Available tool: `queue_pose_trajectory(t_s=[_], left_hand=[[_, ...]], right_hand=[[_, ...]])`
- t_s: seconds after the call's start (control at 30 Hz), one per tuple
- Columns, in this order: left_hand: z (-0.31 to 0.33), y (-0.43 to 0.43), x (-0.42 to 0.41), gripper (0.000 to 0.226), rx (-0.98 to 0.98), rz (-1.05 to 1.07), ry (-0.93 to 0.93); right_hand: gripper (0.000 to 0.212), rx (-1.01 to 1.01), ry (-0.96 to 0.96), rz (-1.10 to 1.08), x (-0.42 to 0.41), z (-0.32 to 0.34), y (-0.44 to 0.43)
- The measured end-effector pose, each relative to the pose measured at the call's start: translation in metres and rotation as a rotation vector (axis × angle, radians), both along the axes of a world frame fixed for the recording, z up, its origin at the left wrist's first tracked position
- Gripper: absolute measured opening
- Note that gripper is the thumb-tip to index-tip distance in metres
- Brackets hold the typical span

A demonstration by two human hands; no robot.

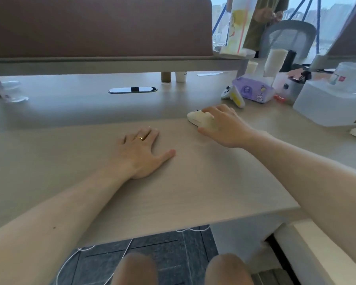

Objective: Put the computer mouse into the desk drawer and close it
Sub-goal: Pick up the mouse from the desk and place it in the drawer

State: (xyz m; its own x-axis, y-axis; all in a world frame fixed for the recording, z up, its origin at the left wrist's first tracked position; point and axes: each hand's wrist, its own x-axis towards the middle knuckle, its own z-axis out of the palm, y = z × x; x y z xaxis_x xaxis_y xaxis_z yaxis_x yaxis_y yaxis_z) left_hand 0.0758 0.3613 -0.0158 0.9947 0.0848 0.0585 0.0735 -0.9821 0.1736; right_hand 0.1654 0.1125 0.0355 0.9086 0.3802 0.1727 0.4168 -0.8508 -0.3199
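A cream-white computer mouse [198, 118] lies on the light wooden desk [193, 182], right of centre. My right hand [224, 126] covers its rear half, with the fingers over the top and the thumb against its near side. My left hand [141, 151] rests flat on the desk with fingers spread, a gold ring on one finger, holding nothing. Below the desk's right front corner stands a white drawer unit [308, 249]; its front is mostly hidden by my right arm, so I cannot tell whether a drawer is out.
A purple tissue pack [253, 89], a white box-shaped appliance [333, 101], cups and small items crowd the back right. A brown divider panel [99, 25] and shelf run along the back. A cable grommet [132, 89] sits mid-desk. My knees and white cords show below.
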Motion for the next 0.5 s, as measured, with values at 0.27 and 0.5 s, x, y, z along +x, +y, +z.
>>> queue_pose_trajectory(t_s=[0.27, 0.5], left_hand=[[0.002, 0.001, 0.002, 0.106, 0.035, -0.022, 0.011], [0.003, 0.0, 0.002, 0.105, 0.03, -0.024, 0.026]], right_hand=[[0.07, 0.026, 0.006, 0.053, 0.042, -0.027, 0.022], [0.05, 0.069, -0.075, 0.087, 0.055, -0.048, 0.024]])
